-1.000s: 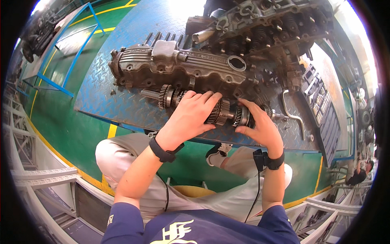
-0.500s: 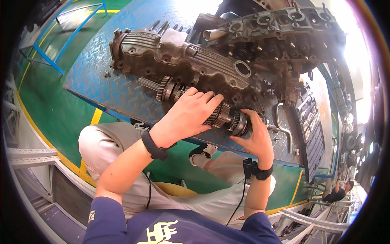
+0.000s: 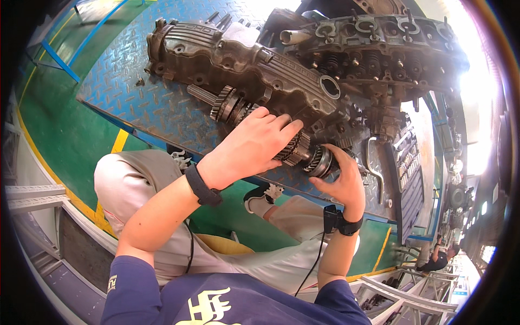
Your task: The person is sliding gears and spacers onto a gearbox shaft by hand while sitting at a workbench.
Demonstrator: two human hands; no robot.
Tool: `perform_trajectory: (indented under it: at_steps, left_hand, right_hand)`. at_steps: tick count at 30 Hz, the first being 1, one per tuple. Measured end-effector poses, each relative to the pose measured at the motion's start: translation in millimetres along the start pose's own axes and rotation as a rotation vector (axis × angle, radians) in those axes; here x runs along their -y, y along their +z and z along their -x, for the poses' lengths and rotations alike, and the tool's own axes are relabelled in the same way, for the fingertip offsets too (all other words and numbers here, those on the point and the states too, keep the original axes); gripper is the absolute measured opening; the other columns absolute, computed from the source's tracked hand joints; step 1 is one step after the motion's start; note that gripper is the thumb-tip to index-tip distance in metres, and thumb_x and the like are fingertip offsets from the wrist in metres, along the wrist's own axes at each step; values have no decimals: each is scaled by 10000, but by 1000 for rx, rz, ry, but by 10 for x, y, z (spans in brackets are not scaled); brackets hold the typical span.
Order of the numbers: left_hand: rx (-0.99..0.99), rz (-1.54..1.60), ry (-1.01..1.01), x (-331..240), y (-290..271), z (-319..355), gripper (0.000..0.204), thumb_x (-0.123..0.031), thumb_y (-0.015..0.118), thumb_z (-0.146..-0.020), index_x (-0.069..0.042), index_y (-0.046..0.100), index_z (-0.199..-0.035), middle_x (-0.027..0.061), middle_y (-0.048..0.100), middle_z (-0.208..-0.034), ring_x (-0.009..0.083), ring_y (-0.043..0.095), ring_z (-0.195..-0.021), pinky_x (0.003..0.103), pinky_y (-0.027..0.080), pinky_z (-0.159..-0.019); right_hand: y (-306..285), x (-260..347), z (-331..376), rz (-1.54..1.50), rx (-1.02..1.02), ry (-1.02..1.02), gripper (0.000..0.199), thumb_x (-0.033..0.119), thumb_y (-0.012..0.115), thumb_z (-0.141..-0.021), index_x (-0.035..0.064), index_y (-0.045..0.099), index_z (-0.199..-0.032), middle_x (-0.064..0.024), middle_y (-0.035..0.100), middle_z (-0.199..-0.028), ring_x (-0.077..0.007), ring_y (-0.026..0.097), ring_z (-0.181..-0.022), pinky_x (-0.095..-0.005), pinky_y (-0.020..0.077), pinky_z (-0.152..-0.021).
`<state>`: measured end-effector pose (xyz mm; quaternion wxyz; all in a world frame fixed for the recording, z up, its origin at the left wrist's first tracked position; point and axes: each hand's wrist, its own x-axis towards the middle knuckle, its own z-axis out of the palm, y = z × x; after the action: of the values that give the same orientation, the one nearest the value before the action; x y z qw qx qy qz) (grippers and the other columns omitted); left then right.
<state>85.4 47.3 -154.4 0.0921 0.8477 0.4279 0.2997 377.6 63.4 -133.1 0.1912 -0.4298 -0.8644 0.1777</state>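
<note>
A steel gear shaft (image 3: 222, 104) lies slantwise along the near side of the bench, its splined end pointing to the far left. My left hand (image 3: 257, 138) is wrapped over the middle of the shaft, fingers across the top, hiding part of it. Beside its fingertips a toothed gear (image 3: 295, 150) shows. At the shaft's right end, my right hand (image 3: 346, 176) curves around a ringed gear (image 3: 319, 161), fingers over its far side and thumb at its near edge. Behind the shaft, close to my left fingers, is a ribbed metal valve cover (image 3: 244, 51).
A dark cylinder head (image 3: 379, 51) with studs and springs sits at the back right. A bent metal pipe (image 3: 374, 168) and a black tool tray (image 3: 410, 187) lie right of my hands. The blue tread-plate bench (image 3: 122, 89) ends just before my knees.
The whole view has shifted slightly. My hands keep nearly the same hold on the shaft and the ringed gear; no other clear change shows.
</note>
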Motion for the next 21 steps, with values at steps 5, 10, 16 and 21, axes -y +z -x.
perform_trajectory:
  at_steps: [5, 10, 16, 21]
  left_hand:
    - [-12, -8, 1, 55, 4, 63, 906, -191, 964, -691, -32, 552, -1482, 159, 684, -1324, 305, 688, -1143, 418, 468, -1037]
    - [-7, -17, -5, 40, -15, 98, 904, -200, 960, -703, -32, 547, -1490, 157, 684, -1334, 303, 688, -1151, 418, 465, -1040]
    - [44, -11, -5, -8, -53, -15, 876, -201, 951, -722, -27, 556, -1484, 173, 681, -1389, 321, 680, -1190, 435, 460, -1055]
    - [-7, -27, -34, -10, 19, -6, 894, -200, 951, -706, -46, 566, -1497, 175, 688, -1424, 347, 674, -1207, 451, 453, -1101]
  right_hand:
    - [9, 105, -60, 0, 30, 17, 795, 245, 975, -697, -44, 660, -1367, -270, 736, -1257, -478, 708, -1161, -489, 563, -1017]
    - [47, 120, -52, -22, 34, 54, 826, 255, 977, -692, -28, 657, -1400, -257, 732, -1298, -466, 697, -1208, -484, 542, -1059]
    - [37, 93, 23, 44, -21, 70, 898, 323, 981, -720, -21, 611, -1462, -264, 664, -1428, -471, 613, -1349, -504, 491, -1152]
    - [-24, 51, 47, 121, -58, -91, 1034, 400, 989, -651, -3, 574, -1508, -243, 551, -1588, -472, 466, -1517, -542, 404, -1256]
